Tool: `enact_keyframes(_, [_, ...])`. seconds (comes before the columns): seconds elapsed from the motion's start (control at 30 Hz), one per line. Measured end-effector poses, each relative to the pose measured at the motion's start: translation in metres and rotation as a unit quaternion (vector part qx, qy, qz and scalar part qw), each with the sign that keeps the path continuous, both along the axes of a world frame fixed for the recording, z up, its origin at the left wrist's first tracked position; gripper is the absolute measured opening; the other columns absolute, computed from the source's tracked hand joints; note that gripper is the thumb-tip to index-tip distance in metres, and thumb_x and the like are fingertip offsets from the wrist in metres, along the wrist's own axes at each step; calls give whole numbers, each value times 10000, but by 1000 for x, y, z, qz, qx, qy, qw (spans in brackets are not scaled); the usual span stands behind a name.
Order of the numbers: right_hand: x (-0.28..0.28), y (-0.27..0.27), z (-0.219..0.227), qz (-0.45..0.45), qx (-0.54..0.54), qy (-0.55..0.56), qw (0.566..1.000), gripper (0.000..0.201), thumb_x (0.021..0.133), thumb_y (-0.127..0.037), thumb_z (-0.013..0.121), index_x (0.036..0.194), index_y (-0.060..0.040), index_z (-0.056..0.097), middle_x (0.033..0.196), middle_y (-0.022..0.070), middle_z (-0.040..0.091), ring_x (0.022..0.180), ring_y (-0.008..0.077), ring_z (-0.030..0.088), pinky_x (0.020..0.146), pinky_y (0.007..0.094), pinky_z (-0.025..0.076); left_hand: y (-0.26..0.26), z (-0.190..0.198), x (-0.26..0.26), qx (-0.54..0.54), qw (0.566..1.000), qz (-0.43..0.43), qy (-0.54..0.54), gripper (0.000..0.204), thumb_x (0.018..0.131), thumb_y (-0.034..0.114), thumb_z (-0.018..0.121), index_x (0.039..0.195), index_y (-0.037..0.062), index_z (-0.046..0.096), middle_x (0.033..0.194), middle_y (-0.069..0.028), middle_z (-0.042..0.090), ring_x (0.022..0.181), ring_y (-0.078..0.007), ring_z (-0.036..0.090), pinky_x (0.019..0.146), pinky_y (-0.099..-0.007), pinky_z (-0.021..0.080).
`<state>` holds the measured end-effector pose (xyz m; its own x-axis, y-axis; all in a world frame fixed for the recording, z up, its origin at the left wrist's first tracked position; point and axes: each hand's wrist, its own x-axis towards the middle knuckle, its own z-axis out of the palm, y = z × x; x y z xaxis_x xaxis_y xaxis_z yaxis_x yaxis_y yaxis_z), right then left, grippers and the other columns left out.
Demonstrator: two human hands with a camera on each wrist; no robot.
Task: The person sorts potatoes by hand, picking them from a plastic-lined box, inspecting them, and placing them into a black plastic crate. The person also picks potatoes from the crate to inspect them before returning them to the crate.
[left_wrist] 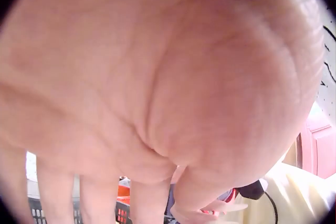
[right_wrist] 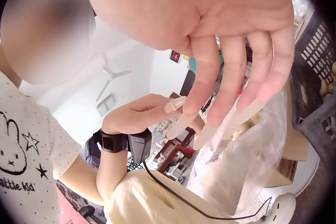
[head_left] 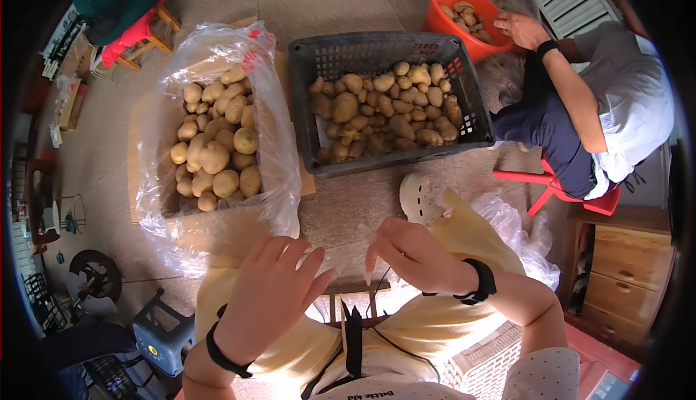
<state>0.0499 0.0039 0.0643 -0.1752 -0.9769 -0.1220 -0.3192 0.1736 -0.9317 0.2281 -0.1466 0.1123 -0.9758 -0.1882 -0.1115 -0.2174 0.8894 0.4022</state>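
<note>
My left hand (head_left: pixel 272 295) hovers over my lap with its fingers spread and straight, holding nothing; its palm (left_wrist: pixel 157 77) fills the left wrist view. My right hand (head_left: pixel 409 251) is just to its right, fingers pointing down toward thin clear plastic (right_wrist: pixel 247 150) at their tips. Whether they touch the plastic I cannot tell. The right wrist view shows the right hand's fingers (right_wrist: pixel 226 77) extended with long nails, and the left hand (right_wrist: pixel 142 111) opposite them. A yellow apron (head_left: pixel 464 233) covers my knees.
Ahead, a plastic-lined cardboard box (head_left: pixel 286 146) holds large potatoes (head_left: pixel 217 153). A black crate (head_left: pixel 304 74) holds smaller ones. Another person (head_left: pixel 616 103) sits on a red stool, reaching into an orange basin (head_left: pixel 438 9). A white shoe (head_left: pixel 419 197), a blue stool (head_left: pixel 163 335) and wooden drawers (head_left: pixel 623 269) are nearby.
</note>
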Motion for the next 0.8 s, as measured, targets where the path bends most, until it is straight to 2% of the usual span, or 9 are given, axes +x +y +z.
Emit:
enact_keyframes(0.17, [-17,-18,26,34,9,12,999,320,962,-186,434,770,-35,640,788,150,598,744,328,559,705,421,431,-10,20,-10,26,998,-27,48,289,782,215,698,1010,56,620,970,-52,600,925,-267,570,809,-379,482])
enact_keyframes(0.23, [-28,-28,32,-2,-22,15,1000,288,949,-152,458,762,-36,643,756,135,607,743,319,563,696,406,437,-13,19,-9,41,997,-36,55,301,783,209,696,1031,56,623,1007,-55,604,957,-267,573,833,-380,479])
enact_keyframes(0.3, [-45,-37,17,-21,-70,31,997,259,939,-147,484,778,-32,652,725,116,622,733,293,580,686,389,441,-16,18,-13,41,997,-27,51,299,785,209,691,1034,57,623,1017,-56,604,965,-268,573,842,-383,476])
enact_keyframes(0.43, [-114,-60,-16,-20,93,130,987,223,909,-169,527,824,-9,656,725,114,651,671,277,635,637,371,491,-27,2,-10,68,996,-13,50,302,790,215,678,1042,58,625,1022,-62,605,966,-266,576,855,-396,472])
enact_keyframes(0.63, [-252,-72,-112,-100,146,380,908,235,868,-265,559,841,-62,674,763,126,681,753,295,675,670,387,514,-40,-3,-5,87,996,-8,22,330,803,251,655,1065,51,626,1022,-73,603,980,-270,573,860,-394,471])
enact_keyframes(0.67, [-273,-74,-127,-94,147,381,908,235,868,-265,559,841,-62,674,763,126,681,753,295,675,670,387,514,-41,0,-6,90,996,-3,23,330,803,251,655,1065,51,626,1022,-73,603,980,-270,573,860,-394,471])
enact_keyframes(0.73, [-300,-83,-153,-160,262,243,920,260,856,-307,561,890,-74,670,835,139,690,815,330,665,731,407,509,-43,5,-10,88,996,-27,14,361,814,303,639,1065,44,636,1025,-74,604,986,-271,572,860,-392,472])
enact_keyframes(0.77, [-307,-87,-165,-157,263,244,920,260,856,-307,561,890,-74,670,835,139,690,815,330,665,731,407,509,-43,4,-10,90,996,-23,13,361,814,303,639,1065,44,636,1025,-74,604,986,-271,572,860,-392,472])
enact_keyframes(0.8, [-307,-94,-172,-153,280,315,894,292,845,-333,571,939,-71,658,889,150,688,863,337,657,769,414,501,-42,3,-10,90,995,-25,23,378,812,326,637,1062,43,641,1026,-72,605,989,-268,572,859,-395,473])
